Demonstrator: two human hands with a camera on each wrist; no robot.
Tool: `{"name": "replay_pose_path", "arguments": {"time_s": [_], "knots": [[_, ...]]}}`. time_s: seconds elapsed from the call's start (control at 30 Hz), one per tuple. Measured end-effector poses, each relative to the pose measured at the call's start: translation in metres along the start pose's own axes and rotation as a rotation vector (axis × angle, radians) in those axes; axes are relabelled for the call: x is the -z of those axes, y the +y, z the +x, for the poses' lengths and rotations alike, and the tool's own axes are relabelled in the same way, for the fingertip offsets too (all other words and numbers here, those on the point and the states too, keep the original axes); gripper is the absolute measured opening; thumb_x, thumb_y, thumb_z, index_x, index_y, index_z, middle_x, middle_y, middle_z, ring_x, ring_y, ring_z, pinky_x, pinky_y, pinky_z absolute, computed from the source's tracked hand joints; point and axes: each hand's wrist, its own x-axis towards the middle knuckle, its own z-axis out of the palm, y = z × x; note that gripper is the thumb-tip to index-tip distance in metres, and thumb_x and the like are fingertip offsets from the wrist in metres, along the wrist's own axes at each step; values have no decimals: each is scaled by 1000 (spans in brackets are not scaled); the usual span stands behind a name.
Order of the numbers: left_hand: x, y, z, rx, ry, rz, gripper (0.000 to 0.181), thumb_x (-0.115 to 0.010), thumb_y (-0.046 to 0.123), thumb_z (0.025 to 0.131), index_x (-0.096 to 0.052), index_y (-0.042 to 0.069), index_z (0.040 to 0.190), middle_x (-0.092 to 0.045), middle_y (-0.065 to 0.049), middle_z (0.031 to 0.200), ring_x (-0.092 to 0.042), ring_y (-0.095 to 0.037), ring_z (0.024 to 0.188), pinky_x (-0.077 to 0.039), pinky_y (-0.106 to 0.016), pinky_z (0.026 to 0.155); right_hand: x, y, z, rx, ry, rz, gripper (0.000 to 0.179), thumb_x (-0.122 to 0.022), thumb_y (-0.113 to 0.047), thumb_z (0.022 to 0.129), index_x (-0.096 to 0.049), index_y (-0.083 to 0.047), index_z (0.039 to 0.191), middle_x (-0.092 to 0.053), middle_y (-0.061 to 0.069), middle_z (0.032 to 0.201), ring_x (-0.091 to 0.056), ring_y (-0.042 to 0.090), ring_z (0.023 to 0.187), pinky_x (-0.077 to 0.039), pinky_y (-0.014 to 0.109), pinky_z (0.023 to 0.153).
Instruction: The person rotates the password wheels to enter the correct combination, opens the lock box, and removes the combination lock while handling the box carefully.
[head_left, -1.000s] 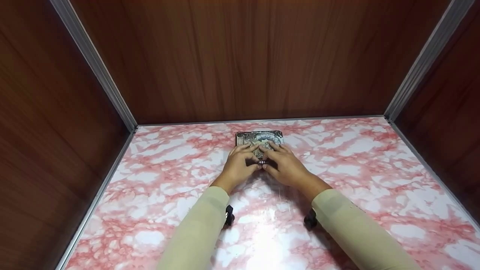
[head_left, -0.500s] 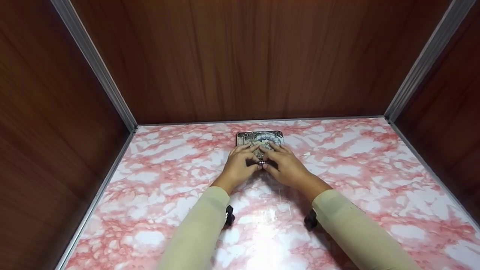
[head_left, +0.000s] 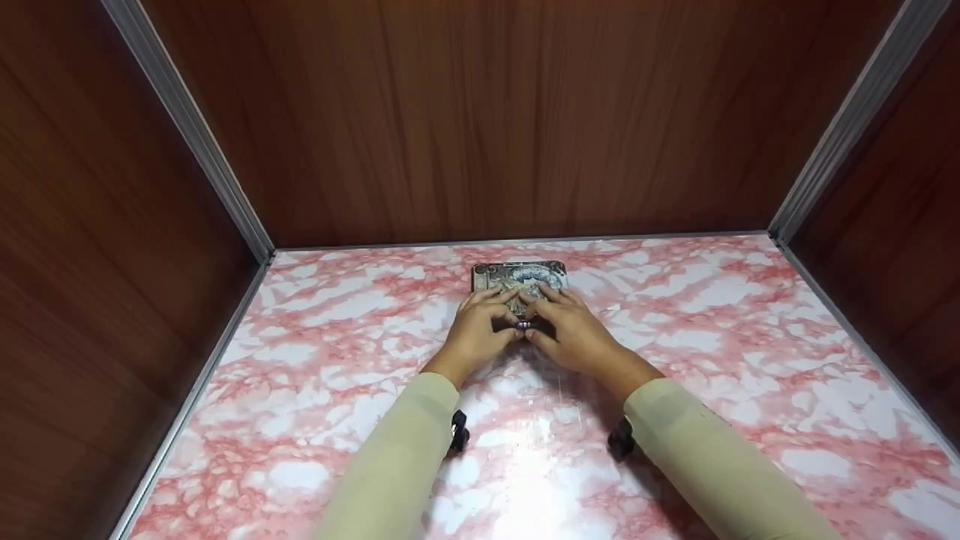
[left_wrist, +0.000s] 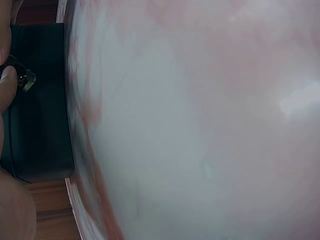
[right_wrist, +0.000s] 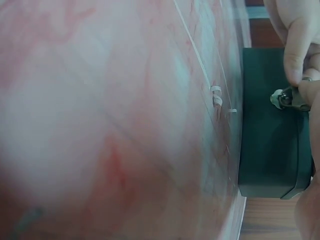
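A small box (head_left: 487, 277) with a patterned lid and dark green sides sits near the back of the table. Its front carries a metal clasp (right_wrist: 287, 98). My left hand (head_left: 477, 328) lies over the lid's left part, its thumb and index finger at the clasp. Over the right part lies my right hand (head_left: 568, 328), thumb and index finger pinching the clasp from that side. In the left wrist view the green front (left_wrist: 40, 135) shows, with fingers at the metal catch. The hands cover much of the lid; its near edge is partly hidden.
The table (head_left: 300, 420) has a red and white marbled top. Dark wood panels (head_left: 480, 120) stand at the back and on both sides, joined by grey metal strips (head_left: 187, 120). Black wrist devices (head_left: 621, 439) hang under both sleeves.
The right index finger shifts slightly at the clasp. Otherwise both hands and the box stay in place.
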Motion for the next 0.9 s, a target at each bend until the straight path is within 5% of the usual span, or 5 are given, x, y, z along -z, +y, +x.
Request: {"name": "replay_pose_path", "arguments": {"time_s": [0.43,0.57,0.77,0.9], "knots": [[0,1,0,-16,-4,25,9,-89,17,94,-87,17,103,-61,7,169,-45,-25,168,-25,-53,145,-1,1,-1,25,25,14,21,-79,-21,106,-72,-14,124,-55,4,175,-43,45,168,-23,73,141],[0,1,0,-11,-2,22,9,-89,17,94,-87,18,103,-61,8,169,-45,-25,168,-26,-53,144,0,0,0,13,20,10,32,-79,-23,106,-73,-15,137,-60,4,171,-43,44,168,-22,71,142],[1,2,-1,-4,-4,9,9,-89,15,94,-86,17,103,-60,8,170,-45,-25,168,-28,-53,144,1,0,0,13,19,-7,66,-79,-24,106,-57,-15,167,-81,5,142,-44,43,168,-24,72,142],[2,2,0,0,-6,8,10,-89,14,94,-86,17,104,-60,9,171,-44,-25,168,-28,-53,144,1,0,0,9,12,-10,68,-78,-25,106,-54,-15,169,-83,6,136,-44,43,168,-23,71,142]]}}
